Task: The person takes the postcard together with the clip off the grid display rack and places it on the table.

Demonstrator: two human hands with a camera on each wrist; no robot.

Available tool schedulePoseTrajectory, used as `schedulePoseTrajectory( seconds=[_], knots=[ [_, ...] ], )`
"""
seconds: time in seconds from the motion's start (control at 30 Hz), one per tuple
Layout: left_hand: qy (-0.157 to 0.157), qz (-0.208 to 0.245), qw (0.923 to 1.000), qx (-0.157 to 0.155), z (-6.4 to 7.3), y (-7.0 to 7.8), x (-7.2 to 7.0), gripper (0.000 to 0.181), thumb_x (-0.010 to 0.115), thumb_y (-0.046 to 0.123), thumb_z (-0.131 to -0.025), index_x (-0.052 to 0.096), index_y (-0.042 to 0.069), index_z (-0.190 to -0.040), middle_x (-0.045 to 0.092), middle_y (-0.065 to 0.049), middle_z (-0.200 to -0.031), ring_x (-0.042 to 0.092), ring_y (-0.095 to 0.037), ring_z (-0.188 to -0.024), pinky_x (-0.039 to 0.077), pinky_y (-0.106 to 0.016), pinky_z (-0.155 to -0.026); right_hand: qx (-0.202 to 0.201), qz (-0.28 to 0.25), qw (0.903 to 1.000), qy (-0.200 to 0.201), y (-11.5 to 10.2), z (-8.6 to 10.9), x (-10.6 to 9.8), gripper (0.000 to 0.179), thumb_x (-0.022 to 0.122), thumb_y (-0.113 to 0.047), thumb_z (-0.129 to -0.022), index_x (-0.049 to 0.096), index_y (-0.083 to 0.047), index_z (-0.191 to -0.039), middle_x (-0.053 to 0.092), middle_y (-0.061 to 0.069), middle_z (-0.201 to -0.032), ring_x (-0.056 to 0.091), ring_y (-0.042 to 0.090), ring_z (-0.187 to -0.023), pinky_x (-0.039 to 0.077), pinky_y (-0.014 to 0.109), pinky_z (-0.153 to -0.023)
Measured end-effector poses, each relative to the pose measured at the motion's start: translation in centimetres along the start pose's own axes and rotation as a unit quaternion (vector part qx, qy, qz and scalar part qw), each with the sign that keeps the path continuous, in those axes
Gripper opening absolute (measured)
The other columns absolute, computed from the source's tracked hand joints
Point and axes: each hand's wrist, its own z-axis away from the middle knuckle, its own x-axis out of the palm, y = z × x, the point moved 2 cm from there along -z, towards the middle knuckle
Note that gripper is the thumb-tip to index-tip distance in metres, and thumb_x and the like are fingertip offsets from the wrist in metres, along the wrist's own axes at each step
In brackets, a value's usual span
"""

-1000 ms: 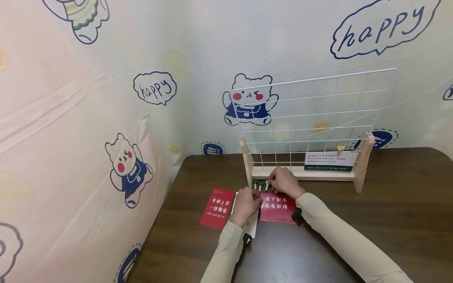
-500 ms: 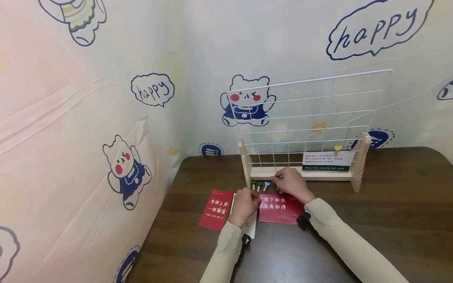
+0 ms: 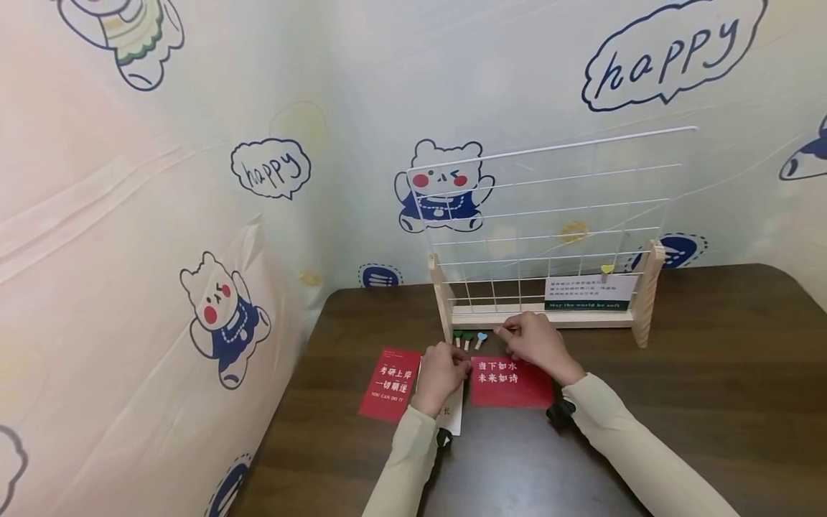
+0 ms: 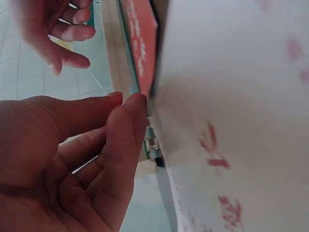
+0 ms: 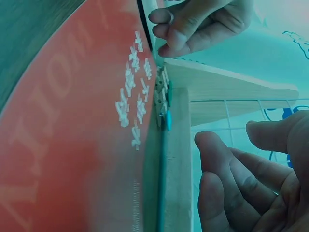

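Note:
My left hand (image 3: 441, 377) is over a white card (image 3: 454, 422) with writing, partly covering it; whether it touches the card cannot be told. Its thumb and index fingertips come close together, with nothing visible between them. My right hand (image 3: 538, 346) hovers above the back edge of a red card (image 3: 513, 393), fingers loosely bent, thumb and index finger apart in the right wrist view. Between the hands lie a blue heart mini clothespin (image 3: 481, 337) and two green-topped mini clothespins (image 3: 467, 339). Another red card (image 3: 390, 388) lies left of the white one.
Behind the hands stands a white wire grid (image 3: 549, 190) in a wooden base (image 3: 581, 323). A yellow heart clothespin (image 3: 606, 270) is at the top edge of a white-and-green card (image 3: 589, 292) on the grid. Printed cloth surrounds the brown table (image 3: 730, 345).
My right hand has moved away from the blue heart clothespin to the right, leaving it on the table. My left hand has stayed over the white card.

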Motion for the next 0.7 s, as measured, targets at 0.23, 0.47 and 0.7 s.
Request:
schedulePoseTrajectory(
  seconds=[0.23, 0.47, 0.7],
  knots=[
    [0.029, -0.004, 0.9991, 0.03, 0.5, 1.2, -0.6, 0.017, 0.079, 0.025, -0.093, 0.082, 0.012, -0.104, 0.079, -0.003, -0.085, 0.059, -0.006, -0.062, 0.045, -0.021, -0.051, -0.016, 0.014, 0.9996, 0.016, -0.4, 0.4, -0.2, 0.024, 0.069, -0.026, -0.1, 0.08, -0.007, -0.11, 0.066, -0.001, -0.058, 0.059, 0.01, -0.049, 0.042, 0.028, -0.046],
    [0.073, 0.001, 0.9954, 0.062, 1.1, 2.3, -1.1, 0.021, 0.08, 0.028, -0.092, 0.081, 0.014, -0.108, 0.08, -0.001, -0.09, 0.069, -0.01, -0.073, 0.05, -0.026, -0.063, -0.029, 0.033, 0.9983, 0.037, -1.0, 1.0, -0.9, 0.022, 0.071, -0.025, -0.098, 0.081, -0.008, -0.108, 0.067, -0.002, -0.062, 0.058, 0.009, -0.051, 0.043, 0.028, -0.047],
    [0.108, 0.016, 0.9902, 0.087, 1.4, 3.4, -1.7, 0.023, 0.079, 0.028, -0.093, 0.08, 0.015, -0.112, 0.082, -0.002, -0.099, 0.077, -0.018, -0.087, 0.053, -0.027, -0.069, -0.035, 0.032, 0.9975, 0.051, -1.3, 1.5, -2.1, 0.024, 0.072, -0.022, -0.097, 0.079, -0.005, -0.111, 0.072, 0.001, -0.067, 0.06, 0.007, -0.051, 0.045, 0.027, -0.05]
  ],
)
